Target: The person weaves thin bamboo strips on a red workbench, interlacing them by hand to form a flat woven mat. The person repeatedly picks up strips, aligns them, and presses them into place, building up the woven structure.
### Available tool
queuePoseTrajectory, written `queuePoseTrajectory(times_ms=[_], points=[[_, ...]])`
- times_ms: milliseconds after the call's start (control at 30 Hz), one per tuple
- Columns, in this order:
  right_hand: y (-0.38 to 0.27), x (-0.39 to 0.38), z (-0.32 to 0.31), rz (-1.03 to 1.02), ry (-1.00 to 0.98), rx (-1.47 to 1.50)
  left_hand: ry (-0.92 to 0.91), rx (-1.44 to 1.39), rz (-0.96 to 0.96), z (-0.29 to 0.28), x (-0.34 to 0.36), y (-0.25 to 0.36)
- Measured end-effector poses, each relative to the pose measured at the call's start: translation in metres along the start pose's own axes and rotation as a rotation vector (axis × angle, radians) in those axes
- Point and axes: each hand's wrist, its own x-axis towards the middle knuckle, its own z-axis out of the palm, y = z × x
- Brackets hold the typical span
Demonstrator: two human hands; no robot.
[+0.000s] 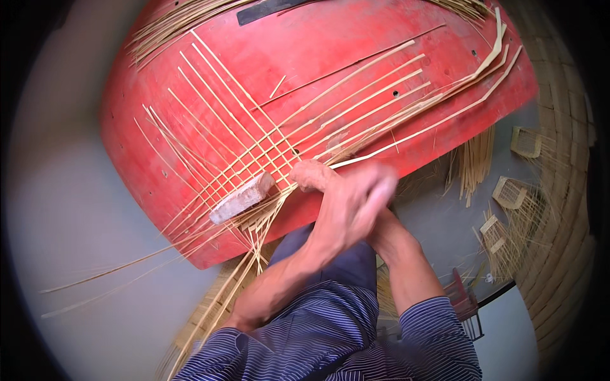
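Observation:
My left hand (333, 206) is at the near edge of a woven lattice of pale bamboo strips (257, 151). Its curled fingertips press together at the lattice corner, where a long bamboo strip (413, 138) runs in from the right; they seem to pinch it. Close beside it, overlapping in view, my right hand (377, 193) is smeared by motion, so its fingers and anything in them cannot be made out. A whitish brick-like block (243, 198) rests on the lattice, left of my hands. Below the block, strips bunch and cross over the board's near edge.
The red board (330, 57) lies across my lap, with a dark flat bar (270, 9) and a strip bundle (175, 28) at its far side. On the floor at right are loose strips (476, 162) and several partly woven pieces (510, 192). Long strip ends (95, 276) stick out left.

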Motion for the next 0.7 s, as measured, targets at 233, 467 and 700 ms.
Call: queuePoseTrajectory(times_ms=[233, 467, 700], points=[[-0.021, -0.017, -0.008, -0.075, 0.212, -0.082, -0.404, 0.196, -0.104, 0.055, 0.188, -0.049], [-0.029, -0.128, -0.056, 0.560, 0.987, 0.543, -1.102, 0.764, 0.059, 0.045, 0.130, -0.158], [0.076, -0.132, -0.034, 0.966, 1.248, 1.412, -0.951, 0.719, -0.094, 0.054, 0.083, -0.179]])
